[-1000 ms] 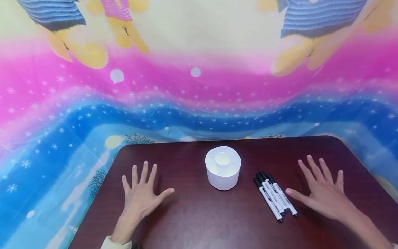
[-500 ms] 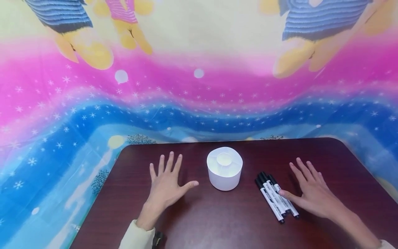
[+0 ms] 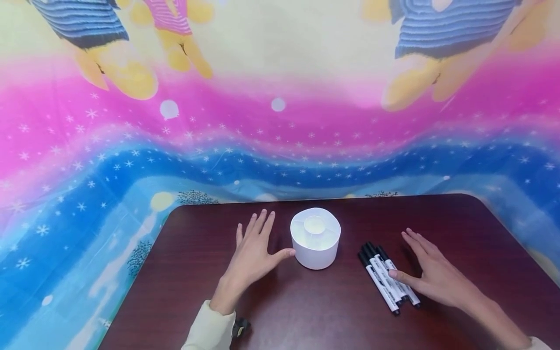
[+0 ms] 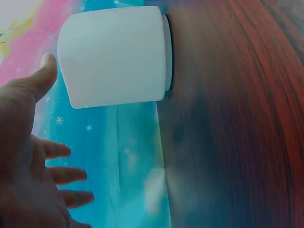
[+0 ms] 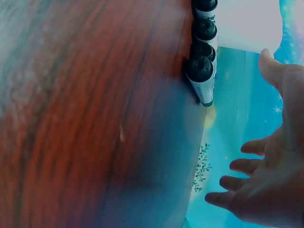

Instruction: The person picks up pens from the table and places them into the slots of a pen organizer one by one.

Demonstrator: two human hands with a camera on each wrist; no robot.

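Observation:
A white round organizer (image 3: pixel 316 253) with a ring-shaped inner cup and dividers stands upright on the table. My left hand (image 3: pixel 254 255) is just left of it, fingers spread, thumb tip close to its side; in the left wrist view the organizer (image 4: pixel 114 59) is beside the thumb, and I cannot tell if they touch. Several black-capped white markers (image 3: pixel 387 279) lie side by side to the right of the organizer. Over their right edge hovers the thumb of my right hand (image 3: pixel 437 277), its fingers extended and holding nothing. The right wrist view shows the marker ends (image 5: pixel 202 71) near that hand.
The dark reddish-brown table (image 3: pixel 306 316) has rounded far corners. Behind it hangs a colourful printed cloth (image 3: pixel 280 131) reaching down to the table's back edge. A small dark object (image 3: pixel 240 328) sits at the left cuff.
My left hand has moved right, from the table's left side to beside the organizer. The right hand has shifted slightly left, its thumb now over the markers. Organizer and markers stay put.

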